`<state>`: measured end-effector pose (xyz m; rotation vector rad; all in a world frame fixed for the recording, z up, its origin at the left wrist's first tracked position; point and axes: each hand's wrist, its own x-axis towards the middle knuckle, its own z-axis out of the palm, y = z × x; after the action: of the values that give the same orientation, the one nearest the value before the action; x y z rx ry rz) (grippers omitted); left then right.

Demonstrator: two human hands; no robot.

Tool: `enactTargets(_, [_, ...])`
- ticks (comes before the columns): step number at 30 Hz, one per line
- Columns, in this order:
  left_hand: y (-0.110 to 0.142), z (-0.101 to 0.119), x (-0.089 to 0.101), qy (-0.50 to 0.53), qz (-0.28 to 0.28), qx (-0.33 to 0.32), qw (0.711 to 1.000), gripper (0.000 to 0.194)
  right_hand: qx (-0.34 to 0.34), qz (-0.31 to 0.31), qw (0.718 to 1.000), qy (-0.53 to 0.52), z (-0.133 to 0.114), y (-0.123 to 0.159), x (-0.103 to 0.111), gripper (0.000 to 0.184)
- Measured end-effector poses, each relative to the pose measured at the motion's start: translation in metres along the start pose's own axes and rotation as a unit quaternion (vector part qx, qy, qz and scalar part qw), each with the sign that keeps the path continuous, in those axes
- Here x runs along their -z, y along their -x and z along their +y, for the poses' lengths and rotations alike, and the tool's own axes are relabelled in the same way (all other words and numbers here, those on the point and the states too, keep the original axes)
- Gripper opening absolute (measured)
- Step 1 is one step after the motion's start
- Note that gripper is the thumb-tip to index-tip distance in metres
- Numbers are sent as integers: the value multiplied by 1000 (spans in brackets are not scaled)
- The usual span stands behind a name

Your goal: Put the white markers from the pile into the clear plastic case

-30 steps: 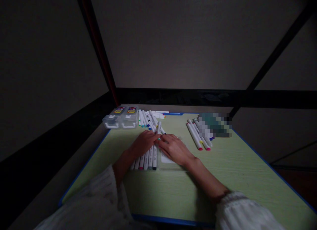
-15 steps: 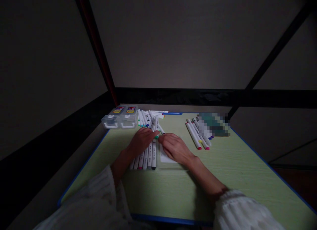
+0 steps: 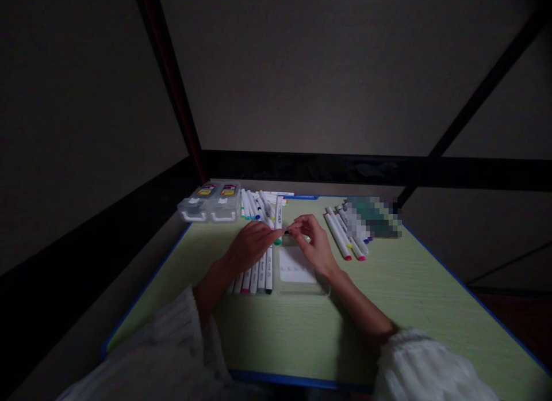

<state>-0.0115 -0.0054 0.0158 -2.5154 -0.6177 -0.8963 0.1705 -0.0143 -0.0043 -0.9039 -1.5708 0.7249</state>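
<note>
My left hand (image 3: 252,245) is closed on a white marker (image 3: 279,214) that stands nearly upright, green end down. My right hand (image 3: 314,243) has its thumb and fingertips pinched at the dark end of another marker (image 3: 286,232), whose body is mostly hidden behind the first marker and my left hand. Under my left hand lies a row of white markers (image 3: 261,277) side by side, partly covered. Beside this row, below my right hand, lies a clear plastic case (image 3: 302,290) with a white printed sheet (image 3: 297,266) in it.
Two clear cases with white handles (image 3: 224,208) stand at the table's back left. Loose markers (image 3: 250,204) lie beside them. Another pile of markers (image 3: 338,234) is on the right, by a blurred green item (image 3: 379,217). The pale green table (image 3: 276,338) has a blue edge.
My right hand has lifted off the clear case and turned, bringing its fingertips to the dark-ended marker. The green-ended marker in my left hand has shifted slightly right.
</note>
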Motion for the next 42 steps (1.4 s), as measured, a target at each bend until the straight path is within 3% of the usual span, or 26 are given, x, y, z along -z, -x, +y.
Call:
enactTargets(5, [-3, 6, 2, 2, 27, -18, 999, 22, -66, 24, 987, -146, 5, -5, -2, 23])
enactTargets(15, [-9, 17, 4, -6, 19, -44, 999, 20, -206, 81, 933, -283, -1, -9, 2, 35])
enactTargets(25, [-8, 27, 0, 21, 11, -71, 997, 18, -245, 134, 914, -294, 1, -12, 3, 40])
enactTargets(42, [-13, 39, 4, 52, -33, -94, 994, 18, -245, 131, 915, -294, 5, -14, 14, 36])
